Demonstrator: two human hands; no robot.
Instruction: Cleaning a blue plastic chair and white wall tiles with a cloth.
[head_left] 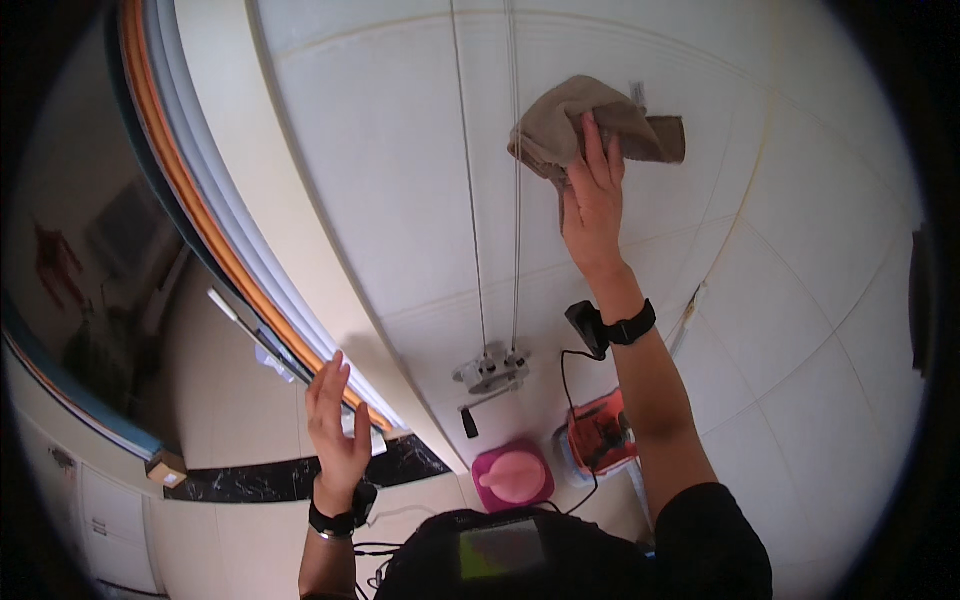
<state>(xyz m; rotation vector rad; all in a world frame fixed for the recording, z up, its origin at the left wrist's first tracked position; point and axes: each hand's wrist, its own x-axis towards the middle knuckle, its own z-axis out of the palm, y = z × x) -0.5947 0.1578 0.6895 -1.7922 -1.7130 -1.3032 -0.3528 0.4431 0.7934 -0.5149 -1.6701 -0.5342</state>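
White wall tiles (780,320) back the far brown cloth (560,112), which may fall if the spread right hand (597,205) slips; nearer, the left hand (337,440) is spread, empty.

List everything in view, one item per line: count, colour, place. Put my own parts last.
Cloth: 1, grey-brown, on the wall under the right hand
Wall tiles: many, white, centre and right
Hand-crank winch: 1, silver with black handle, lower centre
Thin cables: at least 2, grey, above the winch
Door frame: 1, cream, left
Threshold: 1, black marbled, lower left
Round-topped object: 1, pink, below the winch
Container: 1, red, beside the right forearm
Block: 1, brown, far lower left
Wrist straps: 2, black, one per wrist
Shirt: 1, black, lower edge
Left hand: 1, bare, by the door frame
Right hand: 1, bare, on the cloth
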